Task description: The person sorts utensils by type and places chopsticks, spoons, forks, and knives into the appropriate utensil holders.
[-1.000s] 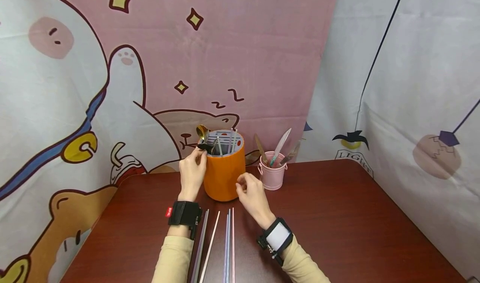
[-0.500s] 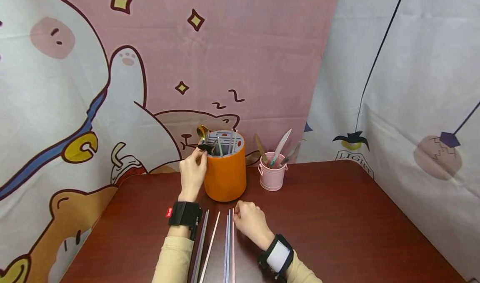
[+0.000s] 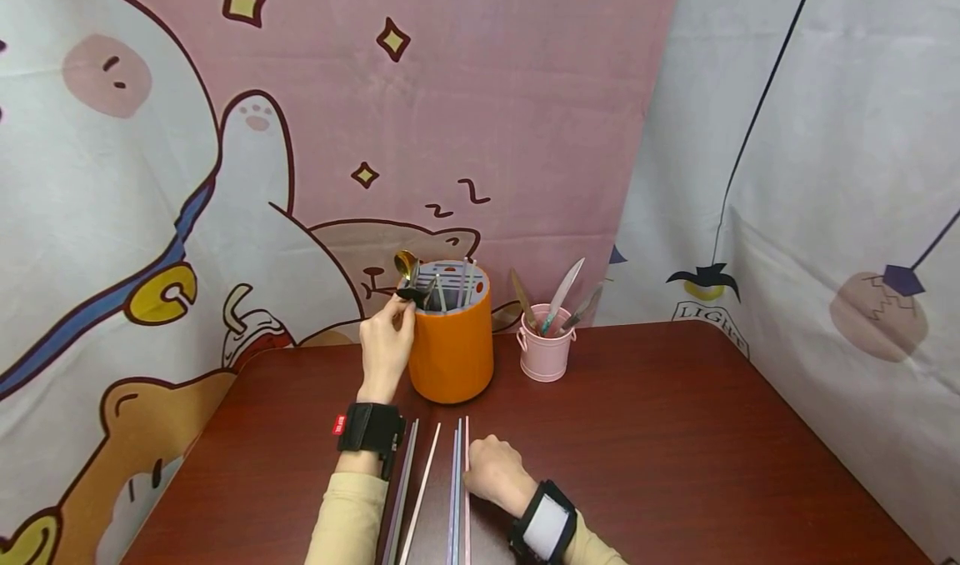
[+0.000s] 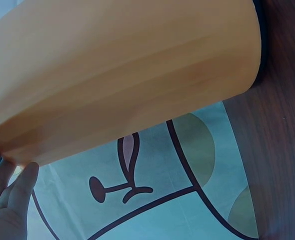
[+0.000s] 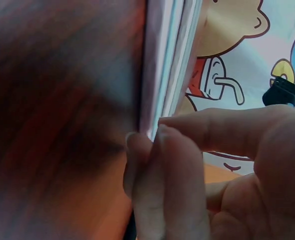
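Note:
An orange cylindrical utensil holder (image 3: 452, 357) stands on the table, with a gold ladle-like piece (image 3: 406, 263) and several thin sticks rising from it. My left hand (image 3: 386, 342) grips its left rim, beside a black item (image 3: 411, 295) whose kind is unclear. In the left wrist view the fingers (image 4: 25, 187) meet the holder's rim at the lower left. My right hand (image 3: 497, 473) is at a pink stick (image 3: 467, 515) lying on the table. In the right wrist view, thumb and curled fingers (image 5: 182, 170) pinch at the sticks; the exact contact is partly hidden.
Blue sticks (image 3: 455, 498), a white stick (image 3: 421, 494) and grey sticks (image 3: 402, 486) lie lengthwise between my forearms. A small pink bucket (image 3: 543, 357) with several knife-like tools stands right of the holder. A printed cloth (image 3: 525, 132) hangs behind the table.
My right hand has come down from beside the orange holder to the pink stick, then slid along it toward me. The left hand stays at the rim.

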Motion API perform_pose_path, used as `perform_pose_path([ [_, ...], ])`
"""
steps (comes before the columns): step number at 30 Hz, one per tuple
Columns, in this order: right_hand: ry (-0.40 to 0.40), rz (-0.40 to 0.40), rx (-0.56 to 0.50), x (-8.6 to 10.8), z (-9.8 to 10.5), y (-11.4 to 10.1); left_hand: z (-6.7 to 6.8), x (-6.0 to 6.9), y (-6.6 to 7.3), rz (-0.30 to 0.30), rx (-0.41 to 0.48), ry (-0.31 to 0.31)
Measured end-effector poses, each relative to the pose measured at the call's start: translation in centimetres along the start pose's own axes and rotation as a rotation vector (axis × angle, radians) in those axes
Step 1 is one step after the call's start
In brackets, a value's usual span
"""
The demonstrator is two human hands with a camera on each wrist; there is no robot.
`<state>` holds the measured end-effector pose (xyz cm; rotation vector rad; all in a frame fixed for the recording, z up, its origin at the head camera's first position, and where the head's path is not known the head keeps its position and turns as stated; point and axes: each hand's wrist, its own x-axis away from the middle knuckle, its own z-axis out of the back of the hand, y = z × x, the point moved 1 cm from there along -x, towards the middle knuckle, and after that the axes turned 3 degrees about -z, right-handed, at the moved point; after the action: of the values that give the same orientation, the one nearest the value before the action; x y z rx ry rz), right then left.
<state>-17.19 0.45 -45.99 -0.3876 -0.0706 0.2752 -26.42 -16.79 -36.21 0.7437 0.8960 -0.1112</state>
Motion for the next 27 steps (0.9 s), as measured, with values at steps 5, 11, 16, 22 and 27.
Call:
perform_pose_path([
  [5, -0.008, -0.015, -0.006, 0.0, -0.17, -0.04, 0.0, -0.02, 0.06, 0.002, 0.004, -0.003],
  [11, -0.015, -0.051, -0.002, -0.31, -0.56, -0.32, 0.0, -0.04, 0.09, -0.002, -0.002, 0.001],
  [16, -0.014, -0.061, 0.028, -0.48, -0.77, -0.53, -0.01, -0.07, 0.17, -0.008, -0.002, 0.001],
  [22, -0.048, -0.073, -0.007, -0.44, -0.74, -0.35, -0.07, -0.1, 0.1, -0.007, -0.006, 0.005],
  [27, -0.058, -0.088, -0.023, -0.43, -0.54, -0.12, -0.12, -0.02, 0.11, -0.009, -0.019, 0.01],
])
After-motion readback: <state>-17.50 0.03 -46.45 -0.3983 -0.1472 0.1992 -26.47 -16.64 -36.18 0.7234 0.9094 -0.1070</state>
